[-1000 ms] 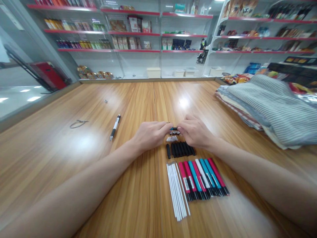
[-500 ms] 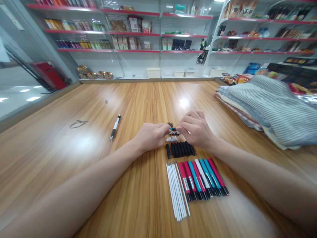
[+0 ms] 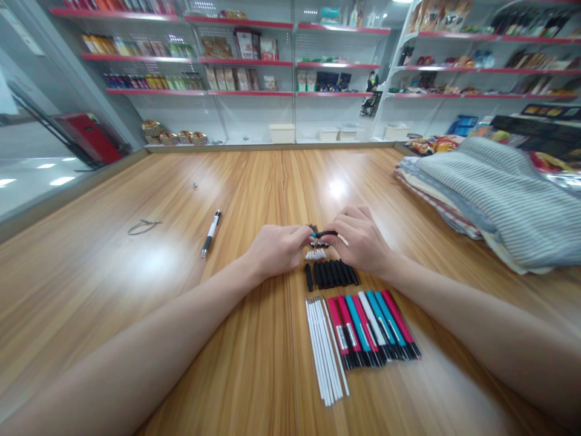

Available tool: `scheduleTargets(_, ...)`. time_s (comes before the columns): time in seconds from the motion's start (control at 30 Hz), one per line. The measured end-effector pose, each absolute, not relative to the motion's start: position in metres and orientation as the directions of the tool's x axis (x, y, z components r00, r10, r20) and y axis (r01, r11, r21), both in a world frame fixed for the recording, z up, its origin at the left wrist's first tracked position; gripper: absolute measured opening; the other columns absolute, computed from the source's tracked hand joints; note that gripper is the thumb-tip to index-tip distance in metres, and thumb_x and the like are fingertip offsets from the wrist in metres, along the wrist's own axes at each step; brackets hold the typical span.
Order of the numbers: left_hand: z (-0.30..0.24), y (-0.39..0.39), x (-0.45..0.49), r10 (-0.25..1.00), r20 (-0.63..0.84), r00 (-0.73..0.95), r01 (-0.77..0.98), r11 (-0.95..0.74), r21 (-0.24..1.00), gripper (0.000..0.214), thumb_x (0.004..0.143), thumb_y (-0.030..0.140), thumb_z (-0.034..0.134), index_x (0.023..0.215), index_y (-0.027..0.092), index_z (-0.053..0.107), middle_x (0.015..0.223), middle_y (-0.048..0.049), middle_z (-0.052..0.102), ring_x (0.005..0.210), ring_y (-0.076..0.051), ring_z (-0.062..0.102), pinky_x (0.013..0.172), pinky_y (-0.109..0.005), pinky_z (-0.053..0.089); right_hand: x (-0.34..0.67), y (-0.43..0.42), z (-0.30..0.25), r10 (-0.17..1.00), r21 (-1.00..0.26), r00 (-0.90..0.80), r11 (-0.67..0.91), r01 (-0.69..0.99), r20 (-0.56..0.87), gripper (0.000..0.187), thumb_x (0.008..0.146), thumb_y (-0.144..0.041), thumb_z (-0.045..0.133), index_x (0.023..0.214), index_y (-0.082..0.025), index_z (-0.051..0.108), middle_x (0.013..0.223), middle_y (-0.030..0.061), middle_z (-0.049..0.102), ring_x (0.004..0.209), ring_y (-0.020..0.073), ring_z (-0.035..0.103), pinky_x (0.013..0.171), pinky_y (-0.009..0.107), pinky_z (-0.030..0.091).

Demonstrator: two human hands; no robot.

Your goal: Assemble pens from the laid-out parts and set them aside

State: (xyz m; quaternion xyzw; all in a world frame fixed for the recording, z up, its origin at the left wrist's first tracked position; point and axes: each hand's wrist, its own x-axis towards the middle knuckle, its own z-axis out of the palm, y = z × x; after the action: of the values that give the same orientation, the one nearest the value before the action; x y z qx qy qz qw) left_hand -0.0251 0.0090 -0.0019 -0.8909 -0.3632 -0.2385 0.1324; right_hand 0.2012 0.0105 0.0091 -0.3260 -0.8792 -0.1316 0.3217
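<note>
Item 1. Left hand (image 3: pixel 281 249): thumb and fingers pinching a turquoise pen piece (image 3: pixel 313 235), largely hidden by them.
Item 2. Right hand (image 3: pixel 361 239): thumb and fingers gripping a black tubular sleeve (image 3: pixel 325 234), end to end with the turquoise piece; whether the two are joined cannot be told. Both held over the wooden table (image 3: pixel 245 363), right of its centre seam, well short of the far edge.
Item 3. Just below: silver metal tips (image 3: pixel 323 244), then small white parts (image 3: pixel 315 255).
Item 4. Farther from the far edge: black pen grips (image 3: pixel 333 274) in a row, one apart at its left end.
Item 5. Farthest from that edge: white refills (image 3: pixel 324 354); right of them, red, turquoise and white pen barrels (image 3: pixel 374 330).
Risks, as judged. Slip: fingertip hold on slender parts; a drop could scatter the tips. Skewed joint: pushing off-axis. Rolling grips: right hand dipping into the row.
</note>
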Motion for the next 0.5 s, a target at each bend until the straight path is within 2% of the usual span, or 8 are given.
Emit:
scheduleTargets(0.1,-0.003,0.0098,-0.026,0.581,0.524,0.622,0.703,-0.71,-0.048,0.012,0.089,0.024,0.048,0.084,0.019,0.058,0.078,-0.0006,0.069,0.063,-0.013,0.06,0.049,-0.026,0.025,0.2014,0.0101,0.0093,0.489,0.003,-0.57,0.757,0.653,0.661,0.019,0.09,-0.035,0.059,0.088,-0.017,0.064,0.083,0.0034,0.066,0.086,0.0178,0.052,0.084,0.036,0.032)
scheduleTargets(0.27,-0.0032,0.0102,-0.0265,0.58,0.509,0.637,0.7,-0.712,-0.065,0.015,0.091,0.027,0.047,0.084,0.018,0.058,0.078,-0.0018,0.07,0.061,-0.013,0.061,0.048,-0.027,0.021,0.2026,0.0124,0.008,0.494,0.027,-0.605,0.76,0.649,0.624,0.027,0.094,-0.032,0.053,0.073,-0.016,0.061,0.071,0.0021,0.063,0.078,0.0161,0.052,0.082,0.036,0.031)
scheduleTargets(0.43,-0.0012,0.0092,-0.0265,0.596,0.49,0.636,0.708,-0.703,-0.064,0.011,0.089,0.023,0.048,0.083,0.018,0.055,0.076,-0.0004,0.069,0.06,-0.014,0.06,0.048,-0.027,0.02,0.2015,0.0128,0.0077,0.49,-0.013,-0.572,0.767,0.642,0.658,0.021,0.09,-0.037,0.058,0.088,-0.016,0.064,0.085,0.0039,0.066,0.085,0.0174,0.054,0.084,0.036,0.032)
scheduleTargets(0.5,-0.001,0.0091,-0.0267,0.588,0.502,0.635,0.705,-0.707,-0.063,0.01,0.089,0.023,0.048,0.084,0.019,0.056,0.077,-0.0004,0.069,0.061,-0.014,0.06,0.048,-0.027,0.021,0.2012,0.0125,0.0077,0.502,-0.014,-0.585,0.767,0.642,0.637,0.022,0.091,-0.038,0.057,0.087,-0.017,0.064,0.084,0.0037,0.066,0.084,0.0171,0.053,0.083,0.035,0.031)
